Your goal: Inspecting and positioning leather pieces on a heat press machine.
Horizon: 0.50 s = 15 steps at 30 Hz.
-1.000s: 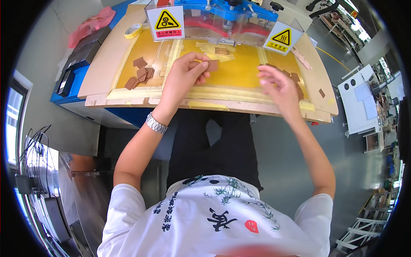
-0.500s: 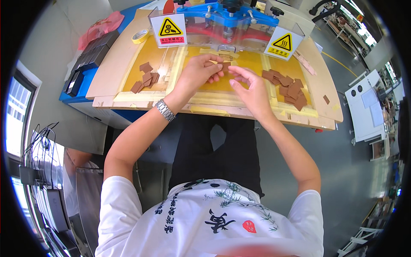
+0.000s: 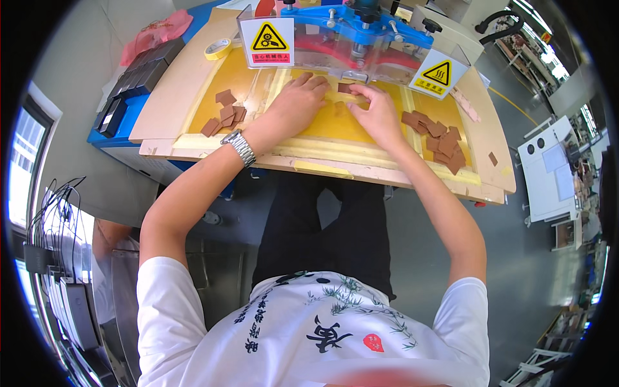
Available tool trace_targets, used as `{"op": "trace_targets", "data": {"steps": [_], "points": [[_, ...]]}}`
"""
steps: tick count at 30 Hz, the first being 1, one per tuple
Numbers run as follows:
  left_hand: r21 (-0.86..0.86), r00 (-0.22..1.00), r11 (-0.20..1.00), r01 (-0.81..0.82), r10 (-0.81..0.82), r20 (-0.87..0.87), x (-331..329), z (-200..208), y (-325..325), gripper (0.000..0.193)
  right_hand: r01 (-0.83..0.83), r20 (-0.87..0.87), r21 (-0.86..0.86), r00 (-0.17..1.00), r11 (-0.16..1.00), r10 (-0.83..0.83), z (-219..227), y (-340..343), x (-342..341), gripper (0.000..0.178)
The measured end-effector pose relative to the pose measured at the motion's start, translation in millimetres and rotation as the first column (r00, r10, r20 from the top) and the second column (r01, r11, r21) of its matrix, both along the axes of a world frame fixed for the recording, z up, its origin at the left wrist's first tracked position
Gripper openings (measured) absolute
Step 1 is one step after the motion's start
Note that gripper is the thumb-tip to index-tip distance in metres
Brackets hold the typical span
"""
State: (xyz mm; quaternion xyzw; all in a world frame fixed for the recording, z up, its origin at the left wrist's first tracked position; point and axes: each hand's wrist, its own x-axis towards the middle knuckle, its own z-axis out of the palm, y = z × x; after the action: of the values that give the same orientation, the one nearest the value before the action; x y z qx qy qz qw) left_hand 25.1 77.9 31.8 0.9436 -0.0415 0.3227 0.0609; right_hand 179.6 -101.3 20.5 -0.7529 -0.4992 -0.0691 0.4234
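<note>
A small brown square piece [image 3: 345, 88] lies in the middle of the yellow board, just in front of the clear guard of the blue machine [image 3: 367, 22]. My right hand [image 3: 377, 115] is at its right side, index fingertip touching its edge. The thumb is apart from that finger, lower down. To the left, my left hand [image 3: 295, 106] rests on the yellow board [image 3: 322, 126], fingers stretched forward and holding nothing. Loose brown pieces lie in a left pile [image 3: 227, 113] and a larger right pile [image 3: 443, 143].
Two warning signs [image 3: 269, 42] [image 3: 438, 74] stand on the guard's ends. A tape roll [image 3: 218, 49] sits at the board's far left. Black boxes [image 3: 145, 71] line the left side. A single brown piece [image 3: 493, 158] lies near the right edge.
The brown piece has moved forward, from between both hands to the board by the guard. My left hand has come away from it and flattened; my right hand has followed it forward.
</note>
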Motion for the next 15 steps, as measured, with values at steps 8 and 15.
{"op": "trace_targets", "data": {"steps": [8,15], "points": [[0.152,1.0,0.988,0.012,-0.008,-0.029,16,-1,-6,0.04,-0.018,0.01,-0.019,1.0,1.0,0.018,1,-3,-2,0.036],[0.181,0.999,0.983,-0.033,0.04,-0.031,15,0,-11,0.04,0.011,0.436,-0.027,0.9,1.0,0.002,2,-16,-11,0.031]]}}
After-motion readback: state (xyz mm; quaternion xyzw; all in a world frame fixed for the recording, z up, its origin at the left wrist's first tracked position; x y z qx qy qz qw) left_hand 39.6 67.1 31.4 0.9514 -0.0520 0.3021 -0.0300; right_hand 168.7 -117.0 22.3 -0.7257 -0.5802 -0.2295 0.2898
